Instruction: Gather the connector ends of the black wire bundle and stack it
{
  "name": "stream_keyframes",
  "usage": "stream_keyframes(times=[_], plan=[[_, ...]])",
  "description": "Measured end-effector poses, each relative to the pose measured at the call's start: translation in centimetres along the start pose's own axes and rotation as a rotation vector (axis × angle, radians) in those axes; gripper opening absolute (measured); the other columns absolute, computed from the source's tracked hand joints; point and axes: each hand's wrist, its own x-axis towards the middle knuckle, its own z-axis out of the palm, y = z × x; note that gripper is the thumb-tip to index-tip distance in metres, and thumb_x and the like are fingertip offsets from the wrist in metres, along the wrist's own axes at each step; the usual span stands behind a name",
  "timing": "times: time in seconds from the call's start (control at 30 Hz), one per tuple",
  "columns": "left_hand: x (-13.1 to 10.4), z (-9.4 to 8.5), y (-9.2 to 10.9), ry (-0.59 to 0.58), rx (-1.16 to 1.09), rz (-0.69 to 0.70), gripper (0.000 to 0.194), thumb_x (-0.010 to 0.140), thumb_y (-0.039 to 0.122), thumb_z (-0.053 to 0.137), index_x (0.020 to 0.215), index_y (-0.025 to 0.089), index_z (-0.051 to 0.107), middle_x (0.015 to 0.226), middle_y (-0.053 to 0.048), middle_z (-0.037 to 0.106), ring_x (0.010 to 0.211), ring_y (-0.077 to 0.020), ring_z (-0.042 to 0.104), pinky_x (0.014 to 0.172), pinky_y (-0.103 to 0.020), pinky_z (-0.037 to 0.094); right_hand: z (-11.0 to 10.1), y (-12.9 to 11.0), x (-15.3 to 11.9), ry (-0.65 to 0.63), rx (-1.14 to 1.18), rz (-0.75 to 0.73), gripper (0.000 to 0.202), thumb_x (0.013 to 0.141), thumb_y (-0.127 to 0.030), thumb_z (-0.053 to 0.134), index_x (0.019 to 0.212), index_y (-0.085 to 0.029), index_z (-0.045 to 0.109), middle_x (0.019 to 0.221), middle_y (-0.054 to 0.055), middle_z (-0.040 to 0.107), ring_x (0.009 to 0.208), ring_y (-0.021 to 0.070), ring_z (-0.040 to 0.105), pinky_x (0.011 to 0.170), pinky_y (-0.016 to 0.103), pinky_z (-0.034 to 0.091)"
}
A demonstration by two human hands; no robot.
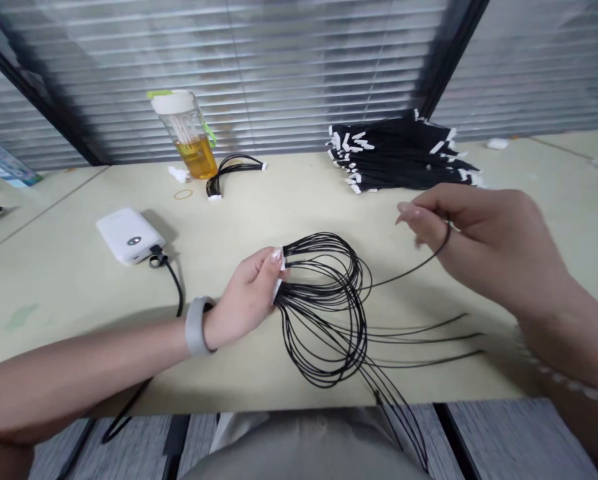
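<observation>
My left hand [251, 293] pinches the white connectors [277, 288] of a black wire harness [351, 300]. From the connectors its wires bend round in loops just above the tabletop. Several loose wire ends spread to the right, and some hang over the front edge of the table. A single black wire [409, 272] runs from the loops up to my right hand [471, 233], which is raised at the right with its fingers closed on that wire. The tip of this wire is hidden in the fingers.
Bundled black wire harnesses [399, 157] with white connectors lie at the back right. A bottle of yellow liquid [193, 143] stands by the blinds, beside a short wire harness [233, 170] and a rubber band [183, 195]. At left, a white power bank [129, 233] has a black cable plugged in.
</observation>
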Motion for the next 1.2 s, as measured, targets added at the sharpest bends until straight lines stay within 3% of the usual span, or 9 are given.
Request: stream_keyframes(times=[0.03,0.13,0.23,0.3,0.37,0.5,0.63,0.73,1.2], plan=[[0.0,0.0,0.0,-0.007,-0.002,0.002,0.042,0.094,0.047,0.034,0.065,0.018,0.044,0.047,0.006,0.038,0.041,-0.0076,0.035,0.04,-0.022,0.03,-0.1,0.1,0.1,0.0,0.237,0.038,0.009,0.079,-0.028,0.061,0.083,-0.021,0.066,0.075,0.002,0.068,0.068,0.015,0.061,0.06,0.029,0.044],[0.0,0.0,0.0,-0.02,0.023,0.025,0.043,0.094,0.047,0.033,0.065,0.018,0.044,0.049,0.005,0.039,0.042,-0.0074,0.036,0.041,-0.022,0.03,-0.3,0.3,0.6,-0.143,0.89,0.102,0.035,0.072,-0.027,0.065,0.107,-0.026,0.065,0.115,0.002,0.064,0.098,0.0212,0.063,0.077,0.036,0.051],[-0.1,0.0,-0.1,-0.04,0.06,0.044,0.042,0.094,0.046,0.033,0.066,0.018,0.046,0.05,0.005,0.039,0.044,-0.0079,0.037,0.042,-0.022,0.031,0.5,0.2,0.6,-0.067,1.114,0.241,0.024,0.087,-0.026,0.046,0.102,-0.024,0.064,0.111,0.002,0.065,0.063,0.0085,0.061,0.058,0.028,0.049],[-0.1,-0.1,-0.3,-0.053,0.064,0.052,0.042,0.095,0.045,0.033,0.066,0.018,0.046,0.052,0.004,0.04,0.046,-0.0083,0.037,0.044,-0.022,0.033,1.5,0.0,0.3,-0.043,1.117,0.285,0.031,0.093,-0.02,0.036,0.118,-0.029,0.051,0.095,-0.001,0.068,0.039,0.003,0.044,0.042,0.023,0.038],[-0.1,-0.1,-0.4,-0.061,0.069,0.067,0.041,0.095,0.044,0.032,0.066,0.018,0.046,0.053,0.004,0.041,0.049,-0.009,0.039,0.046,-0.022,0.034,2.5,-0.1,-0.2,-0.21,1.078,0.226,0.034,0.096,-0.022,0.034,0.128,-0.033,0.032,0.083,-0.004,0.067,0.035,0.0037,0.038,0.037,0.02,0.031],[-0.1,-0.1,-0.3,-0.072,0.112,0.106,0.04,0.095,0.042,0.032,0.066,0.018,0.046,0.057,0.003,0.041,0.054,-0.0104,0.04,0.049,-0.023,0.034,3.6,-0.4,-0.7,-0.553,0.886,0.126,0.008,0.096,-0.029,0.036,0.095,-0.023,0.04,0.065,-0.006,0.056,0.043,0.0047,0.04,0.038,0.017,0.031],[0.0,-0.1,0.1,-0.102,0.156,0.166,0.038,0.095,0.037,0.033,0.066,0.017,0.045,0.06,0.003,0.042,0.055,-0.0102,0.039,0.052,-0.023,0.035,4.1,-0.8,-0.8,-0.493,0.476,0.064,0.018,0.089,-0.028,0.049,0.075,-0.018,0.052,0.063,-0.004,0.054,0.054,0.0064,0.046,0.05,0.02,0.037],[0.0,-0.1,0.1,-0.119,0.172,0.203,0.035,0.095,0.032,0.033,0.065,0.017,0.044,0.061,0.003,0.041,0.055,-0.0098,0.038,0.053,-0.023,0.034,4.7,-1.6,-1.2,-0.465,0.325,0.004,0.017,0.085,-0.026,0.054,0.071,-0.017,0.057,0.063,-0.003,0.056,0.058,0.0071,0.048,0.054,0.021,0.037],[0.0,-0.1,-0.2,-0.234,0.168,0.245,0.03,0.096,0.026,0.033,0.069,0.017,0.043,0.062,0.004,0.039,0.056,-0.0087,0.036,0.053,-0.021,0.033,5.8,-2.8,-2.0,-0.406,0.306,0.004,0.028,0.083,-0.027,0.055,0.058,-0.016,0.052,0.05,-0.007,0.048,0.048,0.004,0.037,0.047,0.019,0.03]])
